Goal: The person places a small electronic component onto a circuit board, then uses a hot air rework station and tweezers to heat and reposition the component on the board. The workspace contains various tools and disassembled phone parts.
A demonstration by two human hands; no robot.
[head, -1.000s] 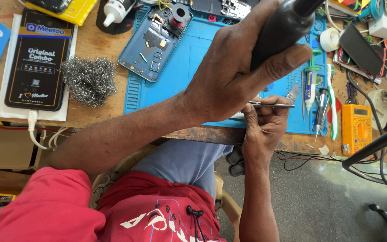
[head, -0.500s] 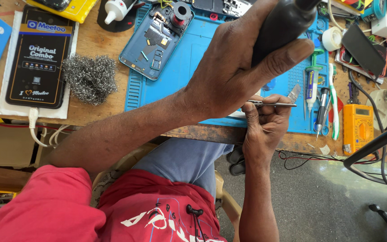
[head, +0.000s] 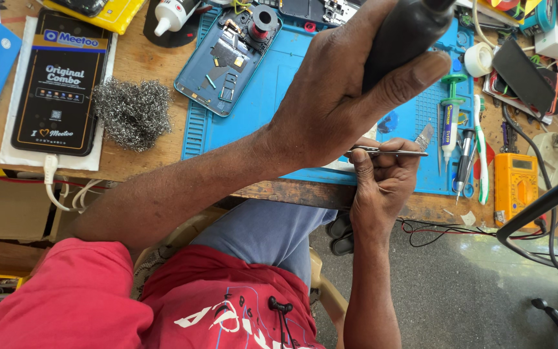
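The left hand (head: 330,110) is wrapped tight around a thick black cylindrical tool handle (head: 405,32), raised over the blue silicone work mat (head: 279,84). At the mat's front edge the right hand (head: 382,184) pinches slim steel tweezers (head: 389,152); what their tips hold is hidden. The opened blue phone shell (head: 227,61) lies unassembled near the mat's back left corner, so the repair looks midway.

A work mat (head: 279,97) lies on the wooden bench (head: 143,61). An opened phone shell (head: 227,61) sits at the mat's far left corner. Left of the mat lies a wad of steel wool (head: 132,113), and left of that a boxed phone screen (head: 59,81). A multimeter (head: 516,187) lies right of the mat, near the bench's near edge.
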